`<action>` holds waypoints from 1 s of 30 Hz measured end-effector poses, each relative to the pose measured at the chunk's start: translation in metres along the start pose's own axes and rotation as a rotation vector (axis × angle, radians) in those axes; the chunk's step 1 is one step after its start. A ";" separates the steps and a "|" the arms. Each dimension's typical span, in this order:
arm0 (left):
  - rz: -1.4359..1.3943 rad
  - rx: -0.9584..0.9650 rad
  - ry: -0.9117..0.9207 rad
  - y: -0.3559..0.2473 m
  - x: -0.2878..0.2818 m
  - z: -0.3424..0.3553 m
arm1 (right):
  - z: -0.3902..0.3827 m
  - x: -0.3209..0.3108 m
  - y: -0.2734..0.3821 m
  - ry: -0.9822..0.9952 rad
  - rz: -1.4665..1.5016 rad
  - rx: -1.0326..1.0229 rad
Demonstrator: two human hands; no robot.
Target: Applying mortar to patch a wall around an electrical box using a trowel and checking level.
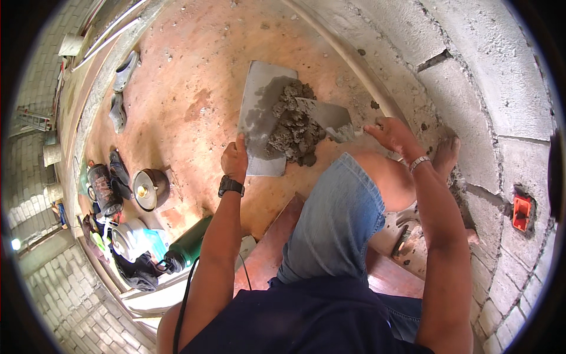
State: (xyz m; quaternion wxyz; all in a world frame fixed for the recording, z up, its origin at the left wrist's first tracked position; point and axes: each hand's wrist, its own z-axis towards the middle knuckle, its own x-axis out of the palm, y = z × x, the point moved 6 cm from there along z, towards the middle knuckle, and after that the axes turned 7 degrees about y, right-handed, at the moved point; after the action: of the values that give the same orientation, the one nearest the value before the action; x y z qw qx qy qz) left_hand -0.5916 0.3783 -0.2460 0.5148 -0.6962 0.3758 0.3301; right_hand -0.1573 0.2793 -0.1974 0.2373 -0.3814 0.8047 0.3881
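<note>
A pale flat board (257,88) lies on the reddish floor in front of me. Wet grey mortar (289,133) is heaped on its right part and spills past the right edge, with a damp smear to the left. My left hand (234,158) grips the board's left edge, thumb up along it and fingers curled. In my right hand (394,137) is a trowel (327,117), its handle mostly hidden by the fingers. The mortar-streaked blade points left, its tip over the heap.
A block wall with a red electrical box (521,212) stands at right. My bare foot (447,154) is beside it. At left are grey clogs (118,113), a round lidded container (151,190), a green bottle (191,241) and bags. A pipe-like strip (359,71) runs along the floor's far right.
</note>
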 end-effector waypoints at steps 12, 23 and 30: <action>-0.041 0.018 -0.018 0.003 0.003 0.000 | 0.008 0.015 0.008 -0.153 -0.077 -0.106; -0.092 -0.037 0.018 0.000 0.002 -0.001 | 0.020 0.044 0.014 0.288 0.081 -0.072; -0.175 -0.081 0.051 -0.002 0.003 -0.003 | 0.021 0.045 0.015 0.287 0.045 -0.047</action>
State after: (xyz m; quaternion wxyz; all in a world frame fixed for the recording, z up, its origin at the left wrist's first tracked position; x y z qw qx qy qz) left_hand -0.5884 0.3757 -0.2465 0.5033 -0.7548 0.3131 0.2810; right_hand -0.1942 0.2832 -0.2337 0.1021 -0.4203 0.8293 0.3537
